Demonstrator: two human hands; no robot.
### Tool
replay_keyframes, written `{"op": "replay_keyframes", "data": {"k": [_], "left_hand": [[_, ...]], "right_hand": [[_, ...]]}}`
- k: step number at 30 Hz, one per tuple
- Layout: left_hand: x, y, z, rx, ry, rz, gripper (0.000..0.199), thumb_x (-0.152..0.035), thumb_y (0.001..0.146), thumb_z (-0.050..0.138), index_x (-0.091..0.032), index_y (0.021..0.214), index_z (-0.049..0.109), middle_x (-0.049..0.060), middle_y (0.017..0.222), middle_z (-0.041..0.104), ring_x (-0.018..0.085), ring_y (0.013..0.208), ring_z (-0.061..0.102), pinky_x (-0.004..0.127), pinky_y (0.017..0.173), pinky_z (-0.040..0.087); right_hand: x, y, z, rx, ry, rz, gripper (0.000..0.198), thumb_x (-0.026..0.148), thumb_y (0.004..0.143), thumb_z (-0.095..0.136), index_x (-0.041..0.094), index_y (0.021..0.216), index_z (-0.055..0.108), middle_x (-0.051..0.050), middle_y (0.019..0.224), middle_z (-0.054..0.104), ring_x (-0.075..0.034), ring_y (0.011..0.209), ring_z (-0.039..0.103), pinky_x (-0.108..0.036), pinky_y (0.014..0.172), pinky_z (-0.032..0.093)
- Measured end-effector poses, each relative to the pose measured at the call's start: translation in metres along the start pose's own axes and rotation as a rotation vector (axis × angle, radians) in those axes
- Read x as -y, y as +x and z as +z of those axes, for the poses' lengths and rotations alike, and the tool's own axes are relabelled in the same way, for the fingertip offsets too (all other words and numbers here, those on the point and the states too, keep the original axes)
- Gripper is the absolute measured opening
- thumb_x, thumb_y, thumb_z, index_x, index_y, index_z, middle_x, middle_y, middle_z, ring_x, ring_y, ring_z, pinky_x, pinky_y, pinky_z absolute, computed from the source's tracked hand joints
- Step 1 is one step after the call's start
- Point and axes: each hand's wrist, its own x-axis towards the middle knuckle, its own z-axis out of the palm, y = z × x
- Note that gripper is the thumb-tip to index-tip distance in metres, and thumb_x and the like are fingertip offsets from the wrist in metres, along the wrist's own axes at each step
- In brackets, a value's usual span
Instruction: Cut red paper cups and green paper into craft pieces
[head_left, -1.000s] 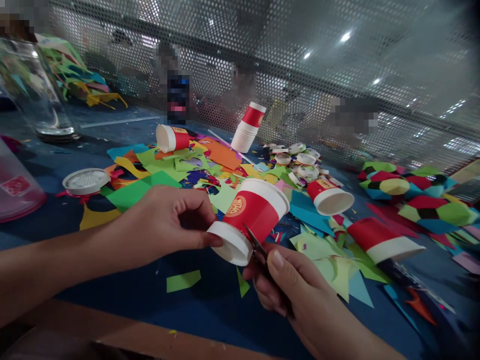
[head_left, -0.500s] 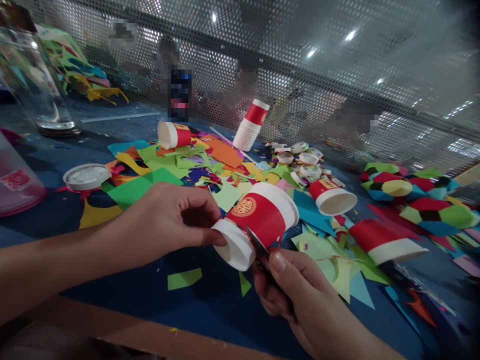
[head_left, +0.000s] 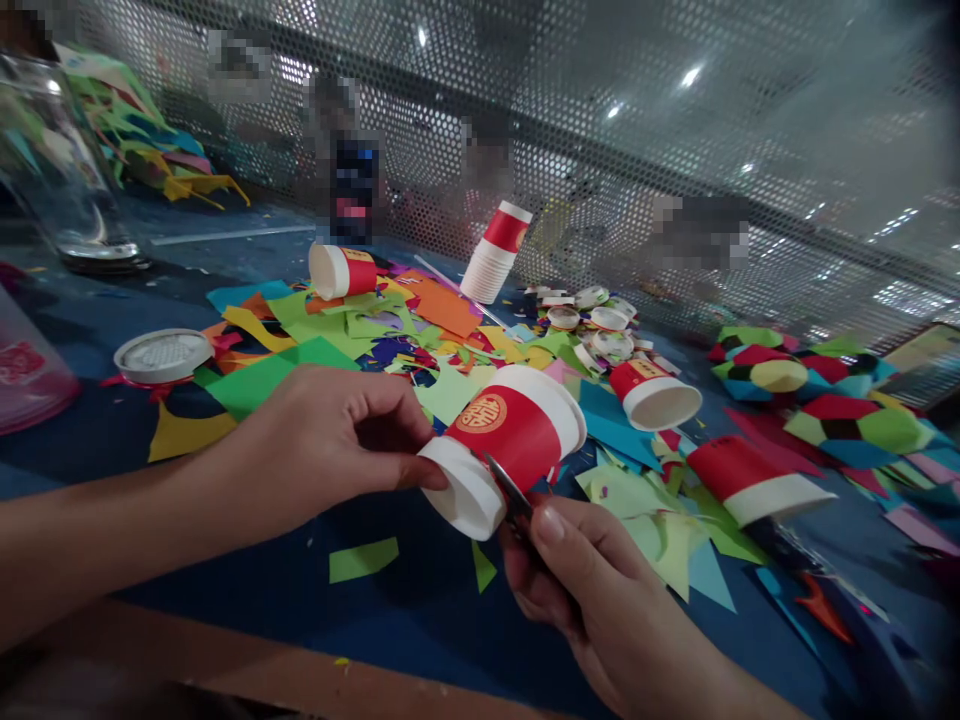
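A red and white paper cup (head_left: pixel 517 430) with a round gold print lies tilted in front of me, its base end toward me. My left hand (head_left: pixel 367 430) pinches the white base end between thumb and fingers. With my right hand (head_left: pixel 577 570) I grip a pair of scissors (head_left: pixel 510 487). Their dark blade lies against the cup's wall, close to the white base, where the wall looks partly cut. The scissor handles are mostly hidden inside my right hand. Green paper scraps (head_left: pixel 364 560) lie on the blue table below the cup.
Coloured paper scraps (head_left: pixel 450 305) cover the middle of the table. Other paper cups (head_left: pixel 656 395) lie around, and a stack of cups (head_left: pixel 495 255) leans behind. Cut cup bases (head_left: pixel 607 318) form a pile. A glass bottle (head_left: pixel 82 180) stands left, before a perforated metal screen (head_left: pixel 570 130).
The whole view has shifted slightly, so things appear a little further left. Both hands keep their hold on the cup and scissors; the blade has barely moved along the cup's wall.
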Motion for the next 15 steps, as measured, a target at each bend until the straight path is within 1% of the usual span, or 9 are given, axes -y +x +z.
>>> {"op": "replay_keyframes", "data": {"k": [5, 10, 13, 15], "left_hand": [[0.0008, -0.0005, 0.0002, 0.025, -0.086, -0.007, 0.018, -0.036, 0.071, 0.08, -0.02, 0.071, 0.071, -0.005, 0.066, 0.071, 0.009, 0.06, 0.061, 0.014, 0.054, 0.047], [0.002, 0.0006, 0.0008, 0.031, -0.072, -0.009, 0.021, -0.039, 0.072, 0.078, -0.02, 0.073, 0.07, -0.002, 0.068, 0.073, 0.012, 0.061, 0.063, 0.018, 0.056, 0.048], [0.003, 0.0019, 0.0006, 0.004, -0.045, 0.01, 0.022, -0.038, 0.072, 0.078, -0.019, 0.075, 0.068, -0.001, 0.068, 0.072, 0.014, 0.061, 0.064, 0.021, 0.055, 0.048], [0.0041, 0.0024, -0.0007, -0.017, -0.002, 0.05, 0.021, -0.035, 0.071, 0.078, -0.019, 0.075, 0.065, 0.0, 0.076, 0.074, 0.016, 0.068, 0.068, 0.023, 0.059, 0.051]], "right_hand": [[0.0006, 0.0005, -0.0005, 0.004, -0.002, -0.016, 0.049, 0.059, 0.083, 0.066, 0.016, 0.061, 0.058, 0.006, 0.052, 0.039, -0.005, 0.045, 0.024, -0.025, 0.045, 0.014], [-0.003, 0.0015, -0.0043, -0.011, 0.044, -0.003, 0.05, 0.063, 0.082, 0.063, 0.016, 0.065, 0.064, 0.007, 0.046, 0.038, -0.005, 0.042, 0.024, -0.024, 0.043, 0.014], [-0.0018, 0.0019, -0.005, -0.006, 0.094, -0.063, 0.051, 0.064, 0.083, 0.06, 0.016, 0.071, 0.07, 0.006, 0.046, 0.039, -0.006, 0.042, 0.028, -0.023, 0.042, 0.019], [0.0041, 0.0013, -0.004, -0.043, 0.13, -0.118, 0.05, 0.065, 0.081, 0.061, 0.017, 0.072, 0.072, 0.005, 0.046, 0.041, -0.007, 0.042, 0.032, -0.022, 0.042, 0.023]]}}
